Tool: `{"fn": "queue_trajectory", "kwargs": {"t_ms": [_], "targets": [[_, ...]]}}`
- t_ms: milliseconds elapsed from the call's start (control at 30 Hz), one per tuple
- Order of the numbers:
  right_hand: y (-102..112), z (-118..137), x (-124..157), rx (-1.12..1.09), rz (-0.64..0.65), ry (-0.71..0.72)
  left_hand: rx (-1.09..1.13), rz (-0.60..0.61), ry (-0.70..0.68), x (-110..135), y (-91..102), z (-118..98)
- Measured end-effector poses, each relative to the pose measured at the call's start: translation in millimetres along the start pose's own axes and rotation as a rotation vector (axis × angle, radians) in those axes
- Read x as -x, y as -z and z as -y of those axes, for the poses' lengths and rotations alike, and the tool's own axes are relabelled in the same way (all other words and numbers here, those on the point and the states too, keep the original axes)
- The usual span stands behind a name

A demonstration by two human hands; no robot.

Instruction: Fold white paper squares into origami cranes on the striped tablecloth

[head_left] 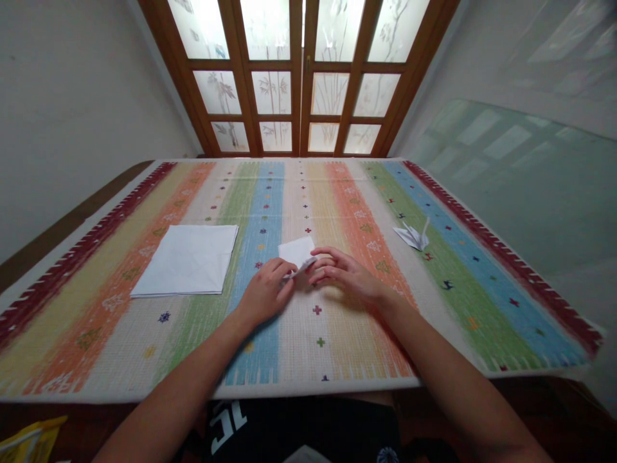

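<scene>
A small folded piece of white paper point(297, 248) lies on the striped cloth in front of me, one flap lifted along its near edge. My left hand point(270, 283) pinches the paper's near left corner between thumb and fingers. On the other side, my right hand point(344, 273) has its fingers curved around the lifted right edge, the fingertips touching it. How firmly the right fingers grip is partly hidden. Off to the right stands a folded white paper crane point(413, 236). A stack of square white paper sheets point(187, 260) rests to the left of my hands.
A multicoloured striped tablecloth point(270, 350) covers the table. Beyond its far edge are wooden doors point(301, 96) with frosted panes. A pale glass panel point(520, 186) is at the right wall. Something yellow point(33, 440) shows below the table at the lower left.
</scene>
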State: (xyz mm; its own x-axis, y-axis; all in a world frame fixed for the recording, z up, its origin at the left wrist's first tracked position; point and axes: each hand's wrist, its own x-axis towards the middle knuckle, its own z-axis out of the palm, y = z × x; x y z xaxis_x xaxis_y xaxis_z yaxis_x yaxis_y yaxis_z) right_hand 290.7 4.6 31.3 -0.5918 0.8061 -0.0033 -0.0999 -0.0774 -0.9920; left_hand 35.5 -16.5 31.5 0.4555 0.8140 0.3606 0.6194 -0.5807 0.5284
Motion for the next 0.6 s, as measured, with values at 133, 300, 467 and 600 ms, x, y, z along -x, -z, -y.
{"fn": "queue_trajectory", "kwargs": {"t_ms": [133,300,467,600], "targets": [[4.4,-1.3,-2.0,0.231,-0.136,0.155,0.043,-0.185,0.086,-1.3,6.5,1.5],[7.0,2.1,-1.4,0.62,-0.283,0.424,0.332,-0.319,0.277,-2.4,12.9,1.4],[8.1,-2.4,-0.8,0.61,-0.304,0.371,0.575,-0.316,0.339,-6.7,14.8,2.8],[13.4,-10.0,-2.1,0.51,-0.159,0.413,0.74,-0.323,0.391,-9.2,12.5,3.2]]}}
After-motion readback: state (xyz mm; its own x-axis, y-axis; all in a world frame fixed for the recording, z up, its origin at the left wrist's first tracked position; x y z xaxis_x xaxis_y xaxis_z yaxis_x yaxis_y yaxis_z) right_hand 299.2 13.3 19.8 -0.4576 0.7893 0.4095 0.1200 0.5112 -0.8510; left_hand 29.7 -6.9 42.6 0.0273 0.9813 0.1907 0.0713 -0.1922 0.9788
